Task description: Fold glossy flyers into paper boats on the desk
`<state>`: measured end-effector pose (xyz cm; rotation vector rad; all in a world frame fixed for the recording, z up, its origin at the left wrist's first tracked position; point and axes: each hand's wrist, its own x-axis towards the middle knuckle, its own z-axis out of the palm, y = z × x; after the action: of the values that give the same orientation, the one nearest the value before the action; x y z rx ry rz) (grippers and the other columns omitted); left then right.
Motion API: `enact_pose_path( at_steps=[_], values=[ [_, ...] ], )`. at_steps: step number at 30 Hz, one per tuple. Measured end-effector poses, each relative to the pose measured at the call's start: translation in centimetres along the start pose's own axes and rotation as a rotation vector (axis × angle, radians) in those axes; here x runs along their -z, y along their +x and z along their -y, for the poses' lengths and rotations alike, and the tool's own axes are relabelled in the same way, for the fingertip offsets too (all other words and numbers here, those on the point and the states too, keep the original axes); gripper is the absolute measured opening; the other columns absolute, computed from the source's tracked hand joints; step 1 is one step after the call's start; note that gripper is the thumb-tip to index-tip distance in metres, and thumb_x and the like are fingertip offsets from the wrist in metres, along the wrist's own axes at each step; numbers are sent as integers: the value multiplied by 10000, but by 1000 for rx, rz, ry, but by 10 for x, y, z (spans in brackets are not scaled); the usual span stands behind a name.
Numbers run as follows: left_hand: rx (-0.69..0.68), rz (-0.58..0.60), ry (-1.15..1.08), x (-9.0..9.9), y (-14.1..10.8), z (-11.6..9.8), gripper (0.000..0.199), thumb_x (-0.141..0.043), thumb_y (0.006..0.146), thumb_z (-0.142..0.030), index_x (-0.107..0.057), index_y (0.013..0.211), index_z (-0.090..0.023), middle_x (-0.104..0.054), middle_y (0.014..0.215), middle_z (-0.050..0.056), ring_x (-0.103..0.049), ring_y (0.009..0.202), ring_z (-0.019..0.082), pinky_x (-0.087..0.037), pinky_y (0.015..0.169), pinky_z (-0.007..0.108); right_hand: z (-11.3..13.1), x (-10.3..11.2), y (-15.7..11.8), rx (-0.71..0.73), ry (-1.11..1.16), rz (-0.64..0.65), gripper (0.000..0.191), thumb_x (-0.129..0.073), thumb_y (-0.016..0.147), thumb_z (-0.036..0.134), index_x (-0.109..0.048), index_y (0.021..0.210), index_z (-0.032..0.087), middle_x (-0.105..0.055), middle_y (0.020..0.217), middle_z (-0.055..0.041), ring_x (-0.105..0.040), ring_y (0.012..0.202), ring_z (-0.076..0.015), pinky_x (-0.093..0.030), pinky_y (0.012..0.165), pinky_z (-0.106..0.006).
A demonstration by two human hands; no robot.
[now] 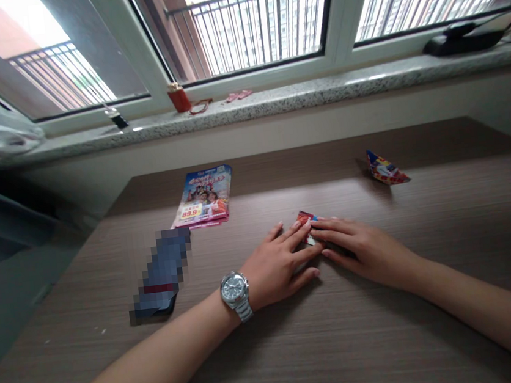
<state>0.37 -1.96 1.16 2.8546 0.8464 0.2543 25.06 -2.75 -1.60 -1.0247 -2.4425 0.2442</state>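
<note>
A small folded piece of printed paper [303,218], red and blue with some white, lies on the table under my fingertips. My left hand [278,264], with a silver watch [234,288] on its wrist, rests palm down with fingers spread, their tips touching the paper's left side. From the right, my right hand [358,246] lies flat over the paper's other side, fingers stretched out. Much of the paper is hidden beneath both hands. Farther back to the right stands a folded paper boat shape [386,168] in similar colours.
A stack of printed flyers [207,196] lies at the back left of the brown table [275,361]. Nearer is a dark, pixel-blurred phone-like object [162,276]. On the stone windowsill [272,98] sit a red container [178,99], a small black-and-white item [116,117] and a black device [469,38].
</note>
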Motion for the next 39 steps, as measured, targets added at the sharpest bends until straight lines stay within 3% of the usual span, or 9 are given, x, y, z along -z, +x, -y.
enact_pose_path(
  at_steps=[6,13,20,29,33,39],
  values=[
    [-6,-2,8,2,1,-3,499,-463,993,-490,-491,1410,-216,-272,1618,124,-237,1510,265,-180,1244,492,0,0,1,-8,-2,23,394,-510,987,250,-549,1377,200,-556,1453,-108,-508,1347,-234,-411,1143,-450],
    [28,-19,-12,1,1,-1,446,-439,1001,-499,-505,1390,-293,-306,1609,89,-284,1493,262,-233,1204,550,1,2,1,-7,4,14,389,-517,986,264,-553,1368,201,-569,1438,-116,-521,1336,-244,-427,1128,-458],
    [33,-7,-44,1,0,2,472,-469,979,-527,-520,1385,-293,-181,1648,108,-220,1512,299,-222,1218,527,1,1,1,0,13,4,388,-522,983,263,-559,1365,205,-571,1431,-125,-522,1334,-251,-439,1114,-468],
    [14,-72,24,6,0,-2,450,-443,995,-506,-553,1357,-263,-347,1582,120,-320,1474,273,-228,1226,497,-2,0,0,7,40,1,420,-543,966,251,-543,1386,232,-566,1439,-116,-523,1334,-260,-440,1111,-496],
    [-8,-74,28,8,0,-5,446,-432,1000,-505,-573,1333,-244,-476,1497,107,-442,1397,255,-315,1194,470,-1,1,0,2,51,-8,418,-547,966,256,-549,1384,250,-577,1428,-114,-538,1320,-272,-446,1102,-512],
    [8,-58,31,6,0,-7,434,-395,1020,-477,-556,1343,-236,-470,1502,109,-461,1384,246,-360,1167,452,0,0,1,7,35,-1,415,-532,981,266,-535,1395,237,-598,1401,-116,-530,1326,-267,-445,1103,-502]
  ],
)
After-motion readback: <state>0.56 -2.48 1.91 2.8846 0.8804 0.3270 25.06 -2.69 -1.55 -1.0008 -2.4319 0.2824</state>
